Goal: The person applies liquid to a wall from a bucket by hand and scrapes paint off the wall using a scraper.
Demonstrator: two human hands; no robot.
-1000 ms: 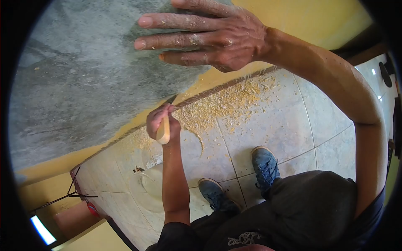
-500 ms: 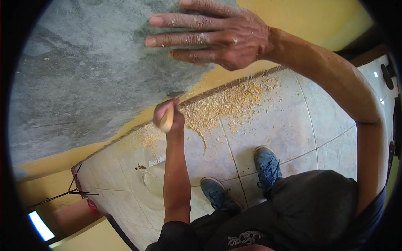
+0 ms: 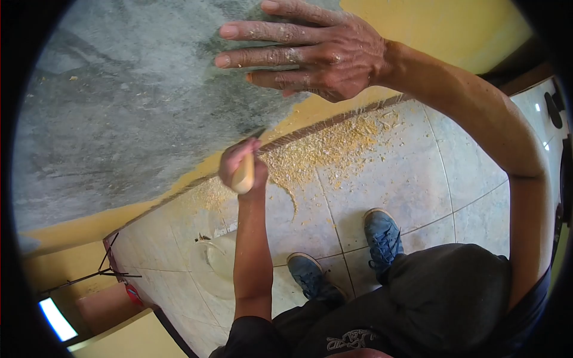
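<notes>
My left hand (image 3: pixel 243 166) is wrapped round the pale wooden handle (image 3: pixel 243 176) of a scraper. Its dark blade (image 3: pixel 258 133) meets the lower edge of the wall, where a yellow strip (image 3: pixel 212 164) borders the bare grey surface (image 3: pixel 137 119). Higher up, my right hand (image 3: pixel 322 53) lies spread against the wall, fingers pointing left, with pale dust on the skin and nothing held. Yellow and white flakes (image 3: pixel 334 146) are scattered over the floor along the wall's brown base edge (image 3: pixel 322 124).
Two blue shoes (image 3: pixel 307 274) stand on the tiled floor (image 3: pixel 418 179). A round, whitish, see-through object (image 3: pixel 219 259) lies partly behind my left forearm. Thin black legs (image 3: pixel 107 271) of a stand are at the lower left. Yellow paint (image 3: pixel 441 36) covers the upper right wall.
Both hands appear slightly farther right in the view. My left hand has moved a little up and right along the wall edge with the scraper. My right hand remains spread.
</notes>
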